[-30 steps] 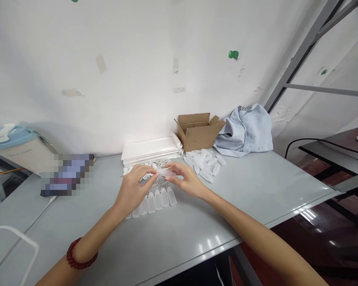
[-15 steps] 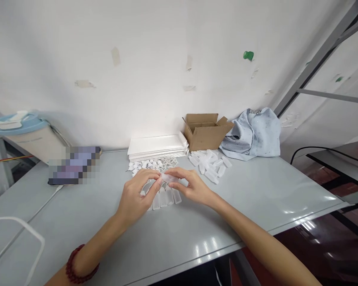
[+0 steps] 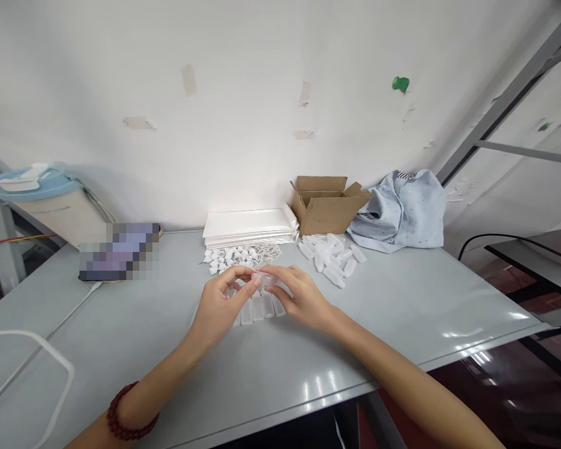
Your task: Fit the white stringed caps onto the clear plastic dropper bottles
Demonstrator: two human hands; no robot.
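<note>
A small translucent plastic bottle [image 3: 267, 280] is held lengthwise between my two hands above the table. The thumb and fingers of my left hand [image 3: 222, 301] pinch its left end, while my right hand [image 3: 305, 298] grips its body from the right. Fingers cover much of the bottle, so I cannot make out what sits at its left end. Just below the hands, several similar bottles [image 3: 258, 308] lie side by side in a row, partly hidden. Behind my left hand is a heap of small white caps [image 3: 227, 257], with thin white loop-like pieces [image 3: 268, 252] beside it.
Loose translucent bottles [image 3: 330, 255] are piled behind and right of my right hand. Flat white packs [image 3: 247, 226], an open cardboard box [image 3: 330, 215] and a light blue cloth [image 3: 411, 212] line the wall. At left are a phone [image 3: 119, 252] with a cable and a blue-lidded container [image 3: 60, 209].
Both hands stay together on the bottle, with small finger shifts around its left end. The whole view has moved slightly, shifting the background a little to the right.
</note>
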